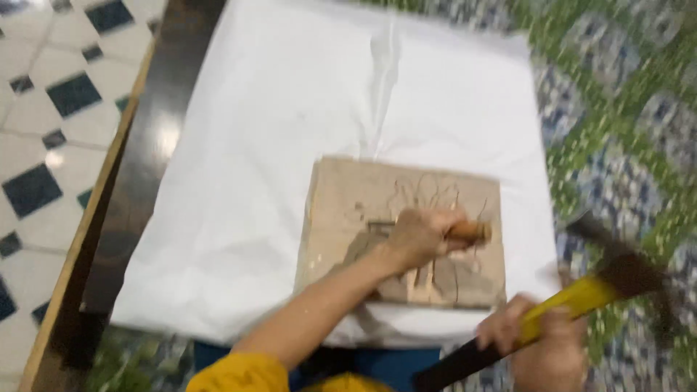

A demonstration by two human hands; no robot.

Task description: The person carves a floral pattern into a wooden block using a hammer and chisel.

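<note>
White cloth (290, 145) covers a dark table (145, 160) beside a blue-and-white tiled floor (51, 109), and on it lies a rectangular wooden carving board (348, 196), flat and near the table's front edge. The left hand (417, 236) is wrapped tight around a wood-handled chisel (470, 231) resting on the board's middle; its handle runs roughly left to right, butt end toward the right, blade hidden under the fist. The right hand (544, 341) grips the yellow-and-black handle of a hammer (581, 297), whose dark head is lifted off to the right over a green patterned cover (624, 87). A clean cut likely needs the hammer to meet the butt squarely along the chisel's axis, with the left hand holding the tool steady.
</note>
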